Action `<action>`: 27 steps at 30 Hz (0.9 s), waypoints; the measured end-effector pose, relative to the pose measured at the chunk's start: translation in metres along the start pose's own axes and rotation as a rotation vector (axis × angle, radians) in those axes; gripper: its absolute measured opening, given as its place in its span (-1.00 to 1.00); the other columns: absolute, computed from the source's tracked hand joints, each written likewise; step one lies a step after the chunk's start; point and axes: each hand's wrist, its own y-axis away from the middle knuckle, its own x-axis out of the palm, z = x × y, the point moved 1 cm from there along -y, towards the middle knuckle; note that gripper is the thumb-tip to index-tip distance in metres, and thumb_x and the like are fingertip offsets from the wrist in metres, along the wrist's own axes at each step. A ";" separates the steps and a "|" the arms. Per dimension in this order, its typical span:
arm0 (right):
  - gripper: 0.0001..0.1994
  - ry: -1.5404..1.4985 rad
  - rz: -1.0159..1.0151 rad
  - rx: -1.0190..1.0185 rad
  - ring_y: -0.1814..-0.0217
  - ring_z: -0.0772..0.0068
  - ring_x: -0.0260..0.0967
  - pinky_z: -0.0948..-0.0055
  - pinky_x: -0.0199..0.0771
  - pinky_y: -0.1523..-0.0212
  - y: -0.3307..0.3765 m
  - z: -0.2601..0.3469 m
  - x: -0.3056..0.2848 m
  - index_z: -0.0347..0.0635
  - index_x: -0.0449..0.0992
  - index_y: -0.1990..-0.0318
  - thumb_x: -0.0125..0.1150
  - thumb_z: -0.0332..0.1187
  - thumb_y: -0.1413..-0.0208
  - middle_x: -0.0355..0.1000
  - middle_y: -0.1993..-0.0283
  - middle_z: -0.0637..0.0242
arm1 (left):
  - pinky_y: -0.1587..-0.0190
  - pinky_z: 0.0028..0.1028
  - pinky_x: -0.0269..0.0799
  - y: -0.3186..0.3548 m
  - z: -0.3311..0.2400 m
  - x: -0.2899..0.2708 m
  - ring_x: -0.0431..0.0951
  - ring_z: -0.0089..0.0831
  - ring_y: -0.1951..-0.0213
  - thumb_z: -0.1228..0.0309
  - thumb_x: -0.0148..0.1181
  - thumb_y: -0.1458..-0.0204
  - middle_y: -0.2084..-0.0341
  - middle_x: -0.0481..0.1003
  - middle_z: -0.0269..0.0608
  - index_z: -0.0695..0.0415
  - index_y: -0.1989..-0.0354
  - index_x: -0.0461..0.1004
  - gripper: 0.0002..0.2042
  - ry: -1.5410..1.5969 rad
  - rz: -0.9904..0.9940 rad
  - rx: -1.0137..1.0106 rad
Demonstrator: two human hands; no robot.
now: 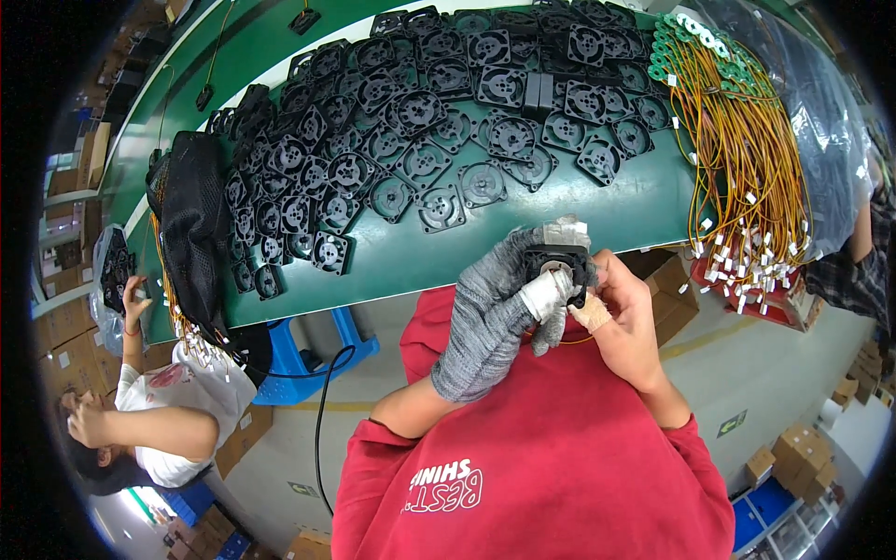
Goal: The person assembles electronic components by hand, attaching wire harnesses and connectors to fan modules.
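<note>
Above my lap, just off the table's near edge, I hold a square black fan housing (581, 271). My left hand (490, 317), in a grey knit glove with pale tape round the fingertips, is closed round it from the left. On the other side my bare right hand (630, 327), its thumb wrapped in tan tape, pinches the housing's right edge. A short bit of yellow-orange wire shows below the fingers. My fingers hide much of the housing's inside.
Many black fan housings (425, 163) cover the green table (383, 266). Bundled yellow-orange wires with white connectors and green rings (742, 159) hang over its right edge. A black mesh bag (193, 229) lies at left. Co-workers sit left and right; a blue stool (289, 359) stands below.
</note>
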 end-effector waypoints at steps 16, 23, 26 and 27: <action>-0.89 -0.092 0.002 0.053 0.41 0.78 0.10 0.71 0.13 0.43 0.002 0.004 -0.005 -0.27 0.25 0.38 0.07 -0.53 0.04 0.19 0.47 0.53 | 0.61 -0.70 0.27 0.000 -0.002 0.005 0.37 -0.68 0.60 0.47 0.11 0.03 0.36 0.46 -0.26 0.22 0.09 0.36 -0.70 -0.102 0.035 0.056; -0.86 0.693 -0.220 -0.508 0.56 0.25 0.27 0.45 0.29 0.52 -0.003 0.033 -0.014 -0.32 0.33 0.40 0.16 -0.61 0.15 0.30 0.49 0.17 | 0.14 -0.50 0.42 -0.009 -0.006 -0.015 0.41 -0.43 0.06 0.48 0.27 0.20 -0.06 0.23 -0.10 0.20 0.09 0.38 -0.59 -0.482 0.295 0.384; -0.88 0.670 -0.143 -0.492 0.54 0.29 0.30 0.46 0.30 0.52 -0.003 0.032 -0.012 -0.32 0.34 0.40 0.14 -0.60 0.12 0.30 0.49 0.18 | 0.04 -0.45 0.36 -0.007 0.002 -0.021 0.37 -0.40 0.02 0.50 0.25 0.18 -0.04 0.24 -0.09 0.20 0.10 0.39 -0.62 -0.416 0.250 0.352; -0.90 0.581 -0.105 -0.337 0.53 0.37 0.31 0.49 0.31 0.50 -0.001 0.034 -0.012 -0.32 0.34 0.40 0.13 -0.58 0.07 0.32 0.49 0.19 | -0.01 -0.42 0.32 -0.004 0.000 -0.020 0.34 -0.37 -0.02 0.50 0.23 0.16 -0.05 0.25 -0.09 0.20 0.09 0.39 -0.62 -0.363 0.254 0.261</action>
